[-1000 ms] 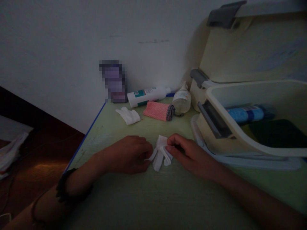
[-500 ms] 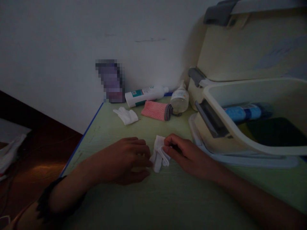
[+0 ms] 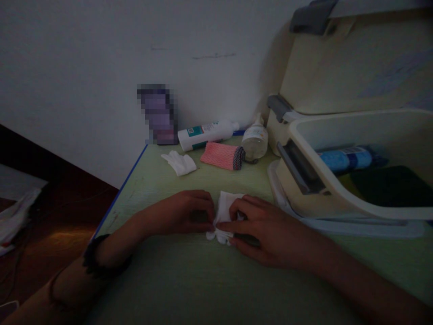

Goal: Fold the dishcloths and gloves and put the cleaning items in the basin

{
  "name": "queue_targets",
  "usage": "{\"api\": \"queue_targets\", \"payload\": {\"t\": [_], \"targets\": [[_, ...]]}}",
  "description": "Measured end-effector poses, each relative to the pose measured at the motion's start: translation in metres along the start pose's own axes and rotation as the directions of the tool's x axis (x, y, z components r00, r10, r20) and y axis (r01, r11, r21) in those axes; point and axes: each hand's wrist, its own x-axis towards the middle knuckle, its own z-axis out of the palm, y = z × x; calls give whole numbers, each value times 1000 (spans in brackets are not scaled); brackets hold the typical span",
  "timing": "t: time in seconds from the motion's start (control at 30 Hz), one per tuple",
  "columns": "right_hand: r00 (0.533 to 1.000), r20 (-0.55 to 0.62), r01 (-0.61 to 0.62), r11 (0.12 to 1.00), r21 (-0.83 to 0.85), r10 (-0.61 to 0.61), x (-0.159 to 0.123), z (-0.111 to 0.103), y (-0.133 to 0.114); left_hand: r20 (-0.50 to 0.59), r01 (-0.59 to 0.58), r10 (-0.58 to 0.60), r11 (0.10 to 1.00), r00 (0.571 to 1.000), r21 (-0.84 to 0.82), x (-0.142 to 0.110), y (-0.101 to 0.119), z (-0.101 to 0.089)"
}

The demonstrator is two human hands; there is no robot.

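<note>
Between the hands, on the worktop (image 3: 162,280): one white glove (image 3: 226,205); left hand (image 3: 189,212) pinching its edge, right hand (image 3: 262,228) on it, fingers bent.

Dim light, pale wall (image 3: 84,67), green tabletop (image 3: 189,280), dark reddish floor (image 3: 71,212).

From the table's (image 3: 189,280) back-left corner rightward: phone (image 3: 160,117), bottle (image 3: 208,134), dispenser (image 3: 255,142), box (image 3: 293,195) with packet (image 3: 350,159) inside; before bottle, rear glove (image 3: 181,164) and cloth (image 3: 219,156); before both, front glove (image 3: 225,205).
</note>
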Motion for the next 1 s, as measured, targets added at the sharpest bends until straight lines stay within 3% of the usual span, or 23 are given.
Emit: {"api": "queue_targets", "payload": {"t": [0.17, 0.3, 0.43, 0.67, 0.8, 1.0], "targets": [[1000, 13, 28, 989, -143, -26, 0, 2, 0, 8, 22, -23, 999, 1000, 30, -2, 4, -1], [998, -21, 58, 979, -193, -63, 1, 6, 2, 25, 92, -94, 992, 995, 82, -3, 5, -2], [996, -51, 64, 976, -206, -77, 0, 9, 4, 33, 91, -93, 994, 995, 56, -2, 4, -2], [993, -120, -20, 996, -88, 9, 2, 8, 5, 10, 144, -145, 988, 989, 59, -1, 3, 1], [975, -218, -38, 998, 45, 47, 3, 8, 3, -16, 184, -183, 980, 983, 77, 0, 4, 4], [962, -249, -76, 987, 143, 111, 4, 7, 2, -3, 133, -133, 989, 991, 67, -2, 4, 2]]}}
